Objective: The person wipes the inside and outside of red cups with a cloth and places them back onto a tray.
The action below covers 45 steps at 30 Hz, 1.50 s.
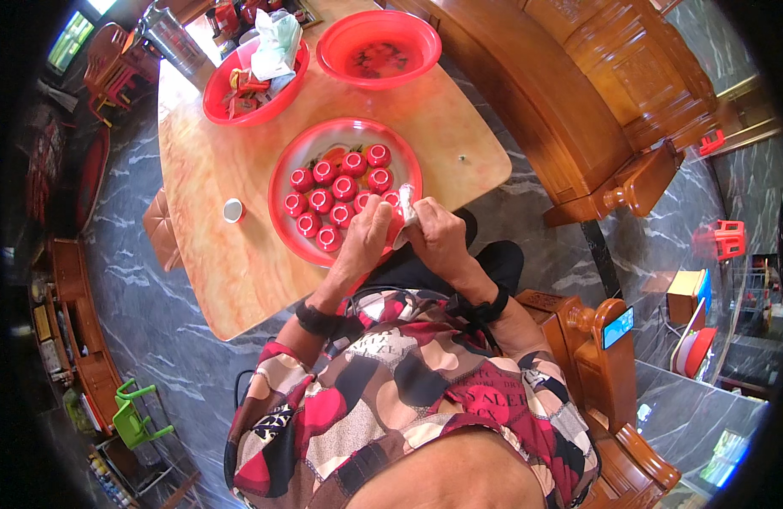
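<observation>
1. Left hand (368, 231): grip closed around a red cup (395, 229), largely hidden by the fingers, at the near right rim of the tray.
2. Right hand (440, 239): grip pinching a white cloth or tissue (408, 202) at the cup's right side.
3. Round tray (276, 195), red-rimmed, on the counter (459, 127); bears small red cups (321, 200), upturned, pale foot rings showing.
4. White-lined cup (232, 211), alone, left of the tray.
5. Red basin (379, 25), beyond the tray; dark contents, indistinct.
6. Red bowl (283, 95), beside the basin; packets inside.
</observation>
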Each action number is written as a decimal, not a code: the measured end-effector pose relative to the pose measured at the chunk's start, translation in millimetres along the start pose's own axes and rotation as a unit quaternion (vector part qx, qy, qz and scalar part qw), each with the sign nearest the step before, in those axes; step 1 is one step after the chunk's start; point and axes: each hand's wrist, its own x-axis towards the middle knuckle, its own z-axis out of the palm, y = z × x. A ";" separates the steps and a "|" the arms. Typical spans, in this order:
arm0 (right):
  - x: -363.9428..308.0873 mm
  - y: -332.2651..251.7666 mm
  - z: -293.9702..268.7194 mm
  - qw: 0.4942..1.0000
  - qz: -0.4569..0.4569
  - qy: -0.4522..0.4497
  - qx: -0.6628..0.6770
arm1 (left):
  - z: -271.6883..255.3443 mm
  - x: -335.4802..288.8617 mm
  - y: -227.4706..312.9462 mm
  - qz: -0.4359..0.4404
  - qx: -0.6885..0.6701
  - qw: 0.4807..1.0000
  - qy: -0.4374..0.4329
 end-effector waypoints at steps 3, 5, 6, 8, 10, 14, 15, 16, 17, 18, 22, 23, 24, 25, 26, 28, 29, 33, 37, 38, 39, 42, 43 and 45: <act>6.0 -5.0 -8.1 0.994 -0.075 0.006 -0.074 | -0.5 5.9 -6.4 -0.070 -0.070 0.994 -0.042; 14.6 -8.6 -12.1 0.988 -0.129 0.017 -0.084 | 6.7 4.6 4.3 -0.140 -0.173 0.973 -0.055; 17.4 -9.8 -12.5 0.979 -0.182 0.027 -0.093 | 10.4 5.3 4.0 -0.211 -0.243 0.946 -0.041; 17.6 -8.0 -6.1 0.983 -0.170 0.025 -0.071 | 21.2 5.1 7.5 -0.302 -0.338 0.890 0.049; 15.9 -5.3 -2.0 0.986 -0.158 0.024 -0.048 | 17.2 1.3 -3.0 -0.255 -0.312 0.915 0.024; 3.3 0.6 13.1 0.999 -0.020 0.004 0.028 | 10.7 -1.4 -5.4 -0.083 -0.142 0.986 0.022; 2.9 -1.0 15.0 0.997 0.046 0.001 0.060 | 10.2 -1.2 0.3 -0.084 -0.142 0.986 0.021; 3.0 -1.7 15.0 0.995 0.054 0.018 0.076 | 9.6 -0.9 9.5 -0.071 -0.096 0.992 0.034; 2.4 -2.7 12.9 0.995 0.055 0.018 0.076 | 9.5 -0.4 14.0 -0.057 -0.049 0.996 0.047; 2.8 -5.3 9.6 0.983 0.105 -0.005 0.149 | 7.5 0.4 13.6 -0.030 -0.013 0.998 0.046; -4.4 0.7 16.1 0.900 0.238 -0.085 0.355 | 3.8 -1.2 24.2 -0.010 0.088 0.995 0.043; -6.9 3.3 17.5 0.900 0.238 -0.084 0.354 | 4.0 -0.8 27.3 0.030 0.130 0.990 0.046; -8.0 4.1 18.1 0.836 0.295 -0.114 0.448 | 4.1 -0.7 28.1 0.069 0.171 0.982 0.049; -9.1 4.7 18.2 0.758 0.346 -0.143 0.534 | 4.5 -0.3 26.8 0.070 0.172 0.982 0.048; -10.4 4.8 17.1 0.758 0.346 -0.142 0.534 | 5.1 0.5 24.7 0.116 0.205 0.971 0.048; -10.4 0.0 11.9 0.599 0.433 -0.192 0.645 | 4.3 0.8 24.9 0.162 0.240 0.956 0.049; -11.1 -1.0 12.1 0.600 0.432 -0.191 0.646 | 3.7 0.9 25.4 0.180 0.238 0.953 0.048; -17.5 10.9 18.7 0.668 0.420 -0.168 0.591 | 2.3 -1.6 28.6 0.089 0.164 0.982 0.013; -6.8 3.7 6.0 0.856 0.308 -0.062 0.411 | -2.7 -0.9 7.8 0.008 0.066 0.996 -0.052; -10.5 14.1 6.6 0.912 0.266 -0.086 0.300 | -3.5 -0.9 5.2 0.002 0.057 0.996 -0.073; -10.2 14.9 7.0 0.912 0.268 -0.085 0.299 | -2.2 -0.4 3.5 -0.003 0.047 0.994 -0.097; -8.1 10.4 3.1 0.998 0.054 -0.015 0.002 | 1.0 2.4 0.1 -0.036 0.039 0.996 -0.079; -8.3 10.0 3.5 0.998 0.054 -0.016 0.001 | 1.3 3.4 -5.6 -0.036 0.037 0.996 -0.079; -6.9 7.2 5.3 0.996 -0.031 -0.004 -0.084 | 1.1 6.0 -15.5 0.055 0.096 0.990 -0.086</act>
